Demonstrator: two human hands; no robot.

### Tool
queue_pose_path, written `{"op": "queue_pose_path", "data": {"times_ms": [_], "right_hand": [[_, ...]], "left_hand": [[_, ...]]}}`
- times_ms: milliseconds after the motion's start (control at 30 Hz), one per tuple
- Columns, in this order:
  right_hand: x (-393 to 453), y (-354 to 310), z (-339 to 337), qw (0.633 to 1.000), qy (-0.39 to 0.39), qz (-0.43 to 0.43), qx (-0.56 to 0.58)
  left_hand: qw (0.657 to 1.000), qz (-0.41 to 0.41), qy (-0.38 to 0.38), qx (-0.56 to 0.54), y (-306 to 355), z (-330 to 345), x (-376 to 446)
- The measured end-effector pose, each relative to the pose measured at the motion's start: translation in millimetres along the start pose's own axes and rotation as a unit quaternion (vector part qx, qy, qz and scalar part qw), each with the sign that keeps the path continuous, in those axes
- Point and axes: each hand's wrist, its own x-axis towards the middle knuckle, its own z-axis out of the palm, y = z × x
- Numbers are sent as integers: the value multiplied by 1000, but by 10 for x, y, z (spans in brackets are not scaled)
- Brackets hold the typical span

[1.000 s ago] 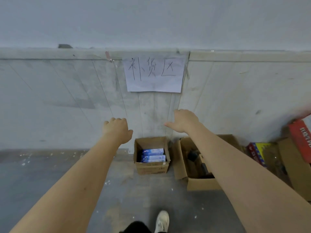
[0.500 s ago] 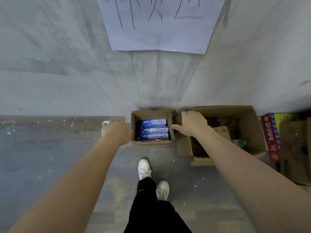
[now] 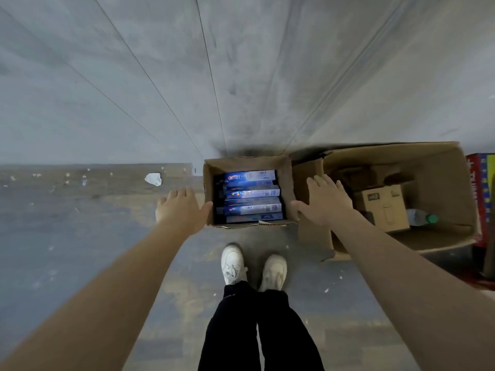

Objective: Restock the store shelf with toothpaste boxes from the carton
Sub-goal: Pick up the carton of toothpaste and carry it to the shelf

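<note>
A small open cardboard carton stands on the floor against the wall, straight ahead of my feet. Several blue toothpaste boxes lie stacked flat inside it. My left hand is at the carton's left wall, fingers apart, thumb touching the near left corner. My right hand is spread at the carton's right wall, thumb at its near right corner. Neither hand holds anything. No shelf is in view.
A bigger open carton sits right of the small one, holding a small brown box and a plastic bottle. A red package is at the far right. A crumpled white scrap lies left, by the wall.
I have stepped closer and bent down over the carton. Both hands dropped from beside the carton's top to its two side walls. The paper sign on the wall has left the view.
</note>
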Motion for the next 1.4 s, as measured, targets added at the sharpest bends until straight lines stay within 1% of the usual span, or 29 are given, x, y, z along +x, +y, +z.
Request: {"op": "queue_pose_path", "data": {"times_ms": [200,333,433,500,567,633,800,867,967,1133,1333,1400], "right_hand": [[768,104,759,998,-19,27,45],[1185,88,1144,997,-14,-3,80],[1359,72,1301,991,-28,-18,130],[1439,59,1360,982,-32,-4,184],[1499,51,1403,971,-43,22,236],[1535,25,1437,963,-55,40,260],[1539,-267,1543,960,-47,25,276],[1536,-422,1597,962,-37,32,267],[1577,-568,1677,967,-11,57,246],[1614,-672,1699,970,-5,87,228],[1512,-620,1583,964,-26,120,235],[1449,-569,1513,964,-28,130,230]], "left_hand": [[999,-26,-13,-14,79,636,864],[997,-61,-15,-36,136,983,1278],[991,-90,-32,-92,152,1211,1425],[986,-99,-20,-129,182,1297,1488],[987,-87,2,-132,236,1334,1509],[986,-75,31,-142,300,1348,1494],[974,-54,81,-204,481,1410,1493],[969,-56,73,-231,567,1437,1520],[957,-86,45,-275,761,1496,1555],[930,-137,58,-335,1017,1546,1594],[922,-172,56,-342,928,1470,1406],[922,-172,60,-343,869,1455,1292]]}}
